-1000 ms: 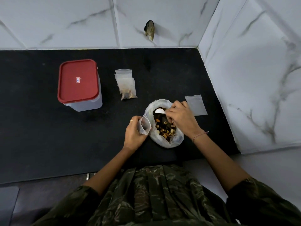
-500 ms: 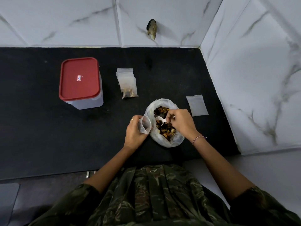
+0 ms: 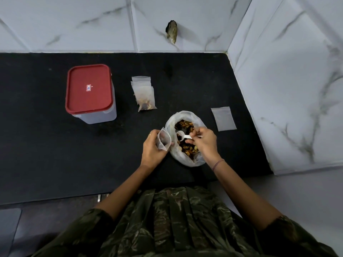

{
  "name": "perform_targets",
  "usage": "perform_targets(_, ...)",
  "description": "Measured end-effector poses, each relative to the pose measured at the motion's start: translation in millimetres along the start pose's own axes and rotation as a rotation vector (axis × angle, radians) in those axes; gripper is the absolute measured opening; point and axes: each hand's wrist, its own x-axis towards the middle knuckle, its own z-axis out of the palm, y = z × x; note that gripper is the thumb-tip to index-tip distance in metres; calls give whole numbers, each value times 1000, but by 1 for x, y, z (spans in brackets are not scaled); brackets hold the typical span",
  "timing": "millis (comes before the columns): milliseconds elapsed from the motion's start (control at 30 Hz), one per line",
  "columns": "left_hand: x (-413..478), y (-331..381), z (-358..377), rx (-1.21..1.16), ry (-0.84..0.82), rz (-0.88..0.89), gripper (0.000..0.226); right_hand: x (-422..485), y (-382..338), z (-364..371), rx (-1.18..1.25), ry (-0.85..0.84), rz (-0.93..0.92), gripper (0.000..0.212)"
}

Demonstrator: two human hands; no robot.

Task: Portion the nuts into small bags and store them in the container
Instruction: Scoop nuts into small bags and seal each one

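Over the nut bag (image 3: pixel 185 138), right hand (image 3: pixel 205 140) pinches spoon (image 3: pixel 182 135) — left hand (image 3: pixel 153 149) grip closed on small bag (image 3: pixel 163 139).

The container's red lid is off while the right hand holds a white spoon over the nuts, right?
Not quite: the head view shows the red lid on the container, closing it. The right hand does hold the white spoon over the nuts in the big bag.

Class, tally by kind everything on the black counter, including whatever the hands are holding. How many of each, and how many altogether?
Container: 1
Large bag of nuts: 1
Spoon: 1
Small bags: 5 (seemingly 3 piled here, plus held bag, flat bag)
Total: 8
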Motion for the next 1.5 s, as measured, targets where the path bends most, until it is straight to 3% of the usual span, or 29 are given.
perform_targets(100, 1, 4, 1, -20, 2, -4, 33, -3, -7, -1, -372, -73, -222, 32)
perform_targets(167, 0, 6, 2, -41, 3, -16, 32, -2, -12, 1, -420, -84, -237, 32)
perform_targets(367, 2, 3, -2, -35, 4, 10, 34, 2, -6, 6, 134, 10, 93, 17)
perform_targets(467, 2, 3, -3, -26, 13, 30, 34, 0, -1, 4, 300, 53, 151, 14)
perform_targets(767, 4, 7, -11, -31, 103, 57, 54, -12, -1, -8, 494, 96, 109, 17)
perform_targets(933, 9, 22, -15, -137, 112, 120, 49, -24, -11, -10, 552, 74, 83, 17)
perform_targets(1133, 14, 28, -16, -20, 123, 109, 49, -46, -43, -7, 621, -20, -72, 18)
perform_targets(1300, 16, 31, -14, 47, 165, 63, 47, -52, -51, 7, 383, -49, -306, 18)
perform_targets(1500, 18, 35, -15, 79, 191, 2, 45, -51, -49, 17, -161, 40, -730, 29)
